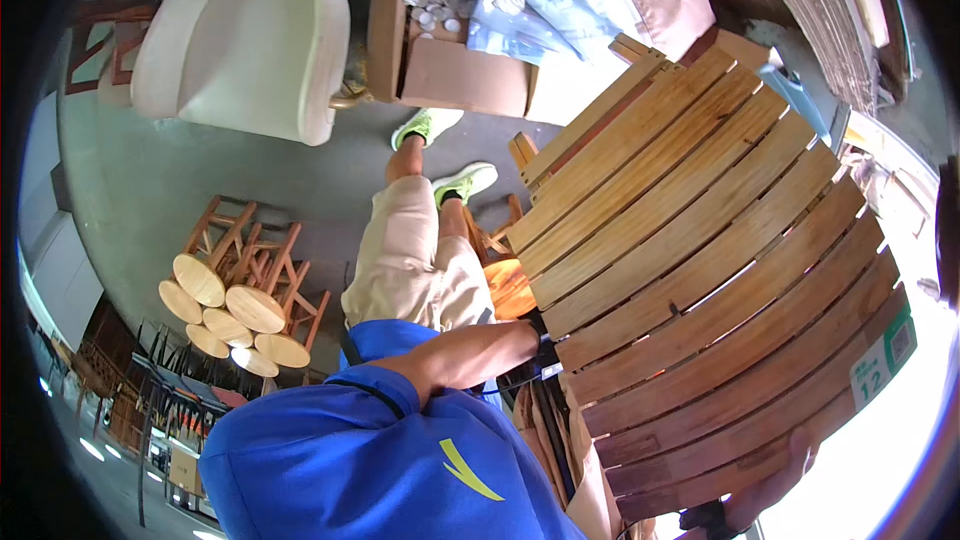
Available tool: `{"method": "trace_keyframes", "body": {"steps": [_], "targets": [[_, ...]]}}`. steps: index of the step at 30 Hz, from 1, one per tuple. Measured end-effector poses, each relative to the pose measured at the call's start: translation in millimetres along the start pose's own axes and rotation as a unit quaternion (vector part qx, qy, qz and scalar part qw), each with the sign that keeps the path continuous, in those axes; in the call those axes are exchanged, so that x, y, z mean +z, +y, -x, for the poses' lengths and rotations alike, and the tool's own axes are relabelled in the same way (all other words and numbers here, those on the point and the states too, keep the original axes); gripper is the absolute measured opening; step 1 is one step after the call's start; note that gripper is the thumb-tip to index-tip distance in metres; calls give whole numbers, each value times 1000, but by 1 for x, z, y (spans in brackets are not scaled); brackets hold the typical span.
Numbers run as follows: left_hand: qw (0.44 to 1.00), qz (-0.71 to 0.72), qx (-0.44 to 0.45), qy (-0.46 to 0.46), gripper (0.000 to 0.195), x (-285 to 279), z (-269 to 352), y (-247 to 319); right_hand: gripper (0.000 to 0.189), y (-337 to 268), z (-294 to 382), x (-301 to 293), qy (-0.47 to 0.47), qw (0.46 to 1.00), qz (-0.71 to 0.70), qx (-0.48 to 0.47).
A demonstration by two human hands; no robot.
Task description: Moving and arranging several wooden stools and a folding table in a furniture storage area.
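A slatted wooden tabletop [697,262], likely of a folding table, fills the right side of the view, tilted in front of my body. Wooden frame pieces [574,124] jut from its upper left edge, and a green-and-white label [881,360] bearing writing sits at its lower right corner. My right hand [787,461] grips the near lower edge, its fingers dark against the bright light. Across my blue shirt [360,457], my left forearm [480,352] reaches to the left edge of the slats. A black band circles that wrist; the left hand itself is hidden by the tabletop.
Round-topped wooden stools [232,315] cluster on the floor at left. A cream chair [232,52] and an open cardboard box [465,75] with plastic-wrapped items stand beyond my feet. An orange-brown wooden seat [510,289] is beside my leg. Stacked cardboard sheets [817,15] lean at upper right.
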State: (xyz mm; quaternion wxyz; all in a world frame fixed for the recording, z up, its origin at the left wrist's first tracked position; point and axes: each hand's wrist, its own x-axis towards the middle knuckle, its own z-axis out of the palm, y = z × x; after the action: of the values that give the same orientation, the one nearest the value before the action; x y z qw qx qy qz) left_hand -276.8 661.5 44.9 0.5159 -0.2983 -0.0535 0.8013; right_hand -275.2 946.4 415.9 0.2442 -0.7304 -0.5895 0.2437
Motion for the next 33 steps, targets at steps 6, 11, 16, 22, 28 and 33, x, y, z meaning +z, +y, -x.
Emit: {"method": "trace_keyframes", "body": {"steps": [6, 11, 16, 22, 28, 33], "targets": [[993, -115, 1, 33, 58, 30, -92, -89, 69, 37, 2, -33, -4, 998, -48, 49], [971, -226, 24, 68, 62, 43, -45, -47, 59, 98, -15, -66, -32, 995, 18, -91], [942, -321, 56, 81, 65, 76, -94, -14, 50, 110, -26, -25, -81, 976, -171, 111], [986, -87, 84, 111, 84, 74, -76, 28, 52, 124, -47, 8, -236, 935, -203, 168], [936, -277, 150, 159, 73, 119, -76, 66, 45, 127, -56, 59, -241, 910, -255, 223], [912, -280, 210, 214, 54, 140, -93, 101, 39, 113, -69, 119, -284, 895, -263, 221]]}}
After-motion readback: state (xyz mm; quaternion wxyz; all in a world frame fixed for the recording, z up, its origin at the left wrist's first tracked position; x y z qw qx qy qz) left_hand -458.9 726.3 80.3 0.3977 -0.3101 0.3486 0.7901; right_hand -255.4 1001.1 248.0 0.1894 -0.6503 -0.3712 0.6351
